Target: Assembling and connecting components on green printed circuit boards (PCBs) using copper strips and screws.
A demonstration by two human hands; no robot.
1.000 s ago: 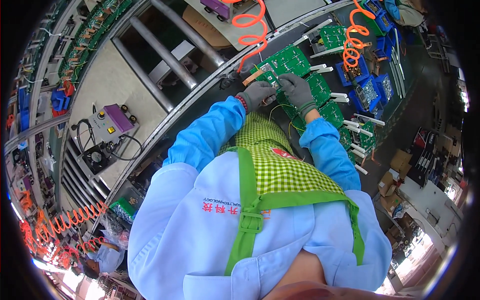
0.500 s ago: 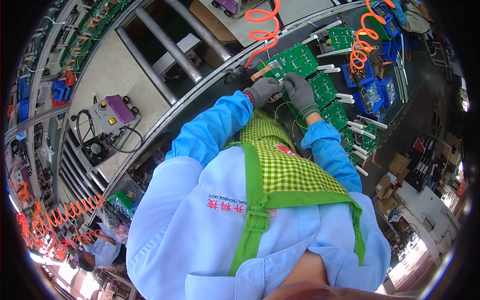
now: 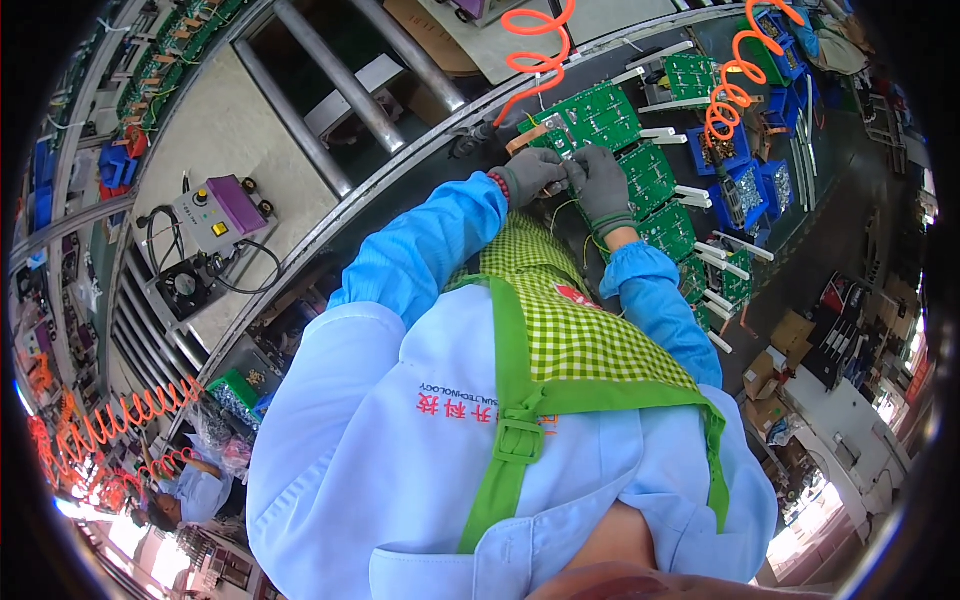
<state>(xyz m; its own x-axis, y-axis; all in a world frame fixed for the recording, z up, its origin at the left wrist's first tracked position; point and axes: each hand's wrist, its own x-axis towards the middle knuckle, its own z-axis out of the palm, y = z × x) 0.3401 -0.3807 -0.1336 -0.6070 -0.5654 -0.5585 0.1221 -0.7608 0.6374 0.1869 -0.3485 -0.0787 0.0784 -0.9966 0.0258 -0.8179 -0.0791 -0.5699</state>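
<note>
My left hand [image 3: 530, 177] and my right hand [image 3: 602, 187], both in grey gloves, meet at the near left edge of a green circuit board [image 3: 603, 113]. Their fingers are pinched together around a spot where something small seems to be held; it is too small and too covered to name. A copper-coloured strip [image 3: 527, 139] and a small metal part sit at that board's left end, just beyond my fingers. More green boards [image 3: 650, 178] continue in a row beside my right hand. A thin yellow wire [image 3: 562, 209] loops below the hands.
Coiled orange hoses [image 3: 535, 62] hang over the bench. Blue bins [image 3: 722, 148] with small parts stand at the right, one with a driver-like tool [image 3: 730, 195] over it. White strips [image 3: 694, 195] jut from the boards. A purple-and-grey control box [image 3: 222, 214] lies at the left near metal rollers [image 3: 340, 77].
The view has shifted slightly. My hands stay together at the same board's edge, with the right fingers a little closer to the left ones.
</note>
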